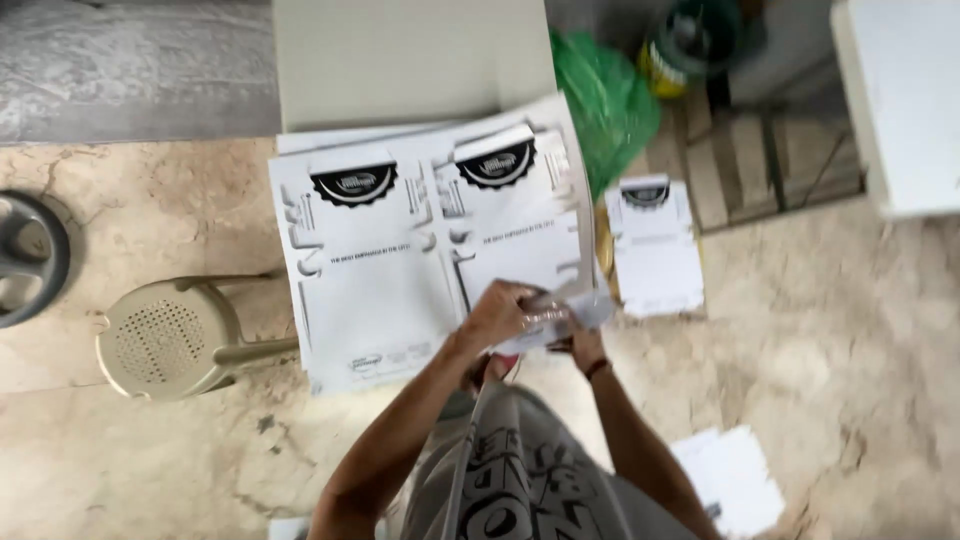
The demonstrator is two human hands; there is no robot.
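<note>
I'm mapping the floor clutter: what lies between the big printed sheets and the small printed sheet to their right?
In the head view, only a narrow strip of something yellowish-brown, too blurred to identify, shows between the big printed sheets and the small printed sheet.

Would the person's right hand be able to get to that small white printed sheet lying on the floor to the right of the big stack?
Probably yes: the right hand is close to the small sheet, with nothing between them, though it is holding a folded white piece together with the left hand.

White sheets, black seals, marbled floor

The sheets (400, 250) were white with black scalloped seals and grey print; the stool (165, 340) beige and dotted, the bag (605, 105) green, the floor (850, 330) beige marble, the shirt (520, 480) grey with black lettering.
</note>
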